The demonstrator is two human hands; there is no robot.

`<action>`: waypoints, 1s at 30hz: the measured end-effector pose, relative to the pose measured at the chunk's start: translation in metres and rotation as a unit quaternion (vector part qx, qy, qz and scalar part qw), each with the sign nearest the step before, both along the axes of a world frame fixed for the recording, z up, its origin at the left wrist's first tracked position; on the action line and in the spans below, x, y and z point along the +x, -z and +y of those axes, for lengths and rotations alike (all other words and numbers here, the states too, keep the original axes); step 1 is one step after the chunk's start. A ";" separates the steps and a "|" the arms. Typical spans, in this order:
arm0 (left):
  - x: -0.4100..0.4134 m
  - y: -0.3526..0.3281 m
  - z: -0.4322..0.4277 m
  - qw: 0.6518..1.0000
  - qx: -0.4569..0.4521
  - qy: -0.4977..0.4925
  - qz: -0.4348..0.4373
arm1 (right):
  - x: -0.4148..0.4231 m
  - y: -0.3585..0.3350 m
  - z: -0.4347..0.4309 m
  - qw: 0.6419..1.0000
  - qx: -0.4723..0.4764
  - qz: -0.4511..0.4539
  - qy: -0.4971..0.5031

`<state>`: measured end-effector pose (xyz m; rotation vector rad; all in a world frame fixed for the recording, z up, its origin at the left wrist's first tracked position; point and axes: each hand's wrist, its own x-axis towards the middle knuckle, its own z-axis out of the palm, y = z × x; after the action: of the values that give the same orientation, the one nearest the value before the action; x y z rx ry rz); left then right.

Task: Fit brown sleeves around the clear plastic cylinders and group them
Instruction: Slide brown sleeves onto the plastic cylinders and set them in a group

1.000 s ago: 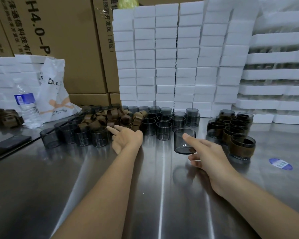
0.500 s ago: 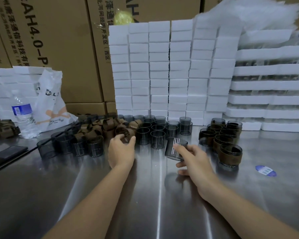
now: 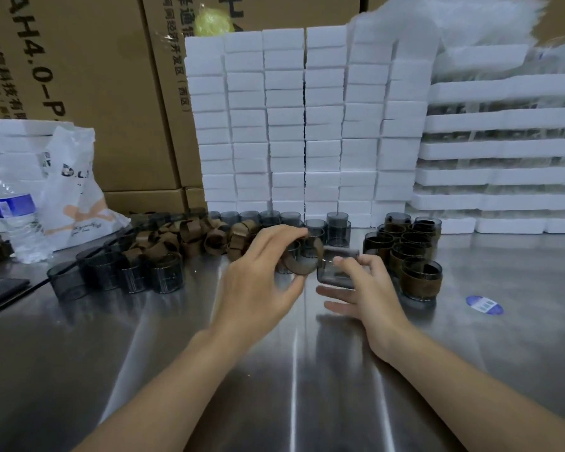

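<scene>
Here we look down along two bare forearms over a steel table (image 3: 144,370). The left hand (image 3: 261,282) pinches one brown sleeve (image 3: 302,261) between thumb and curled fingers, holding it up as an open ring just above the tabletop. The right hand (image 3: 371,288) grips one clear cylinder (image 3: 336,269), tipped on its side, with its end just beside the sleeve's opening. Whether the two touch we cannot tell. A second ago the left hand was only reaching a finger toward the heap of loose sleeves (image 3: 190,238), and the right was touching the cylinder where it stood upright on the table. Half a second ago the left closed on a sleeve and the right began to tip the cylinder. Now both pieces are off the table and brought together in the middle. We judge that picking up is done and the fitting itself comes next: the cylinder should slide through the ring. To the right, a cluster of sleeved cylinders (image 3: 408,252) stands grouped, where this one likely belongs. To the left and behind the hands, many bare cylinders (image 3: 118,272) wait, so much of the task remains. White foam blocks (image 3: 307,125) are stacked behind.
</scene>
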<state>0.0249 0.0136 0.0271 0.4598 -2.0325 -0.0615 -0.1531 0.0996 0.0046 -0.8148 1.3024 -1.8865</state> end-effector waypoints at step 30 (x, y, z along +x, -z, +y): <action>-0.017 -0.002 0.000 0.862 0.449 0.223 0.078 | 0.005 0.002 0.002 0.968 -0.025 0.238 0.077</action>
<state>0.0075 0.0139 0.0294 0.5051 -1.8075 -1.3278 -0.1485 0.1012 0.0029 -1.2827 1.6489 -1.9183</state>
